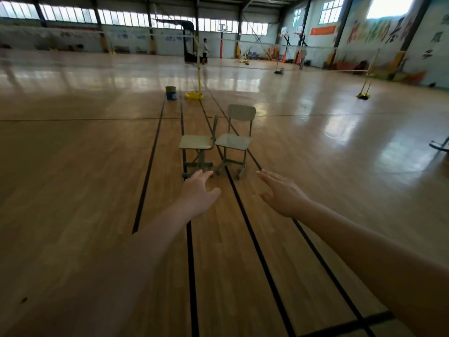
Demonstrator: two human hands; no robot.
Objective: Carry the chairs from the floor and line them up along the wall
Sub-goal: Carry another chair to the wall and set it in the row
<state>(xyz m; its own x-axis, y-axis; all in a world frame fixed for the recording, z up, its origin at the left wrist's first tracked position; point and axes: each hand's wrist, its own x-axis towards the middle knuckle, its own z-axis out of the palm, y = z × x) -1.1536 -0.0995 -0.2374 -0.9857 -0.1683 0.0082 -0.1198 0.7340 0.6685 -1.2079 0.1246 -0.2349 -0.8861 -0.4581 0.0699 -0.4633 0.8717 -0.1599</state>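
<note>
1. Both arms out: left hand (198,190) and right hand (281,193) spread wide, holding nothing.
2. Two chairs (218,142) stand side by side mid-floor (73,166), well apart from any wall.
3. It looks like the approach; next comes gripping one chair.

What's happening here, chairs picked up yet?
Not yet. A person stretches the left hand and right hand forward, both open and holding nothing, toward two chairs standing close together on the gym floor. The left chair is seen side-on and the right chair faces the camera. Both are out on the court, away from any wall. A bucket and a net post stand behind them.
</note>
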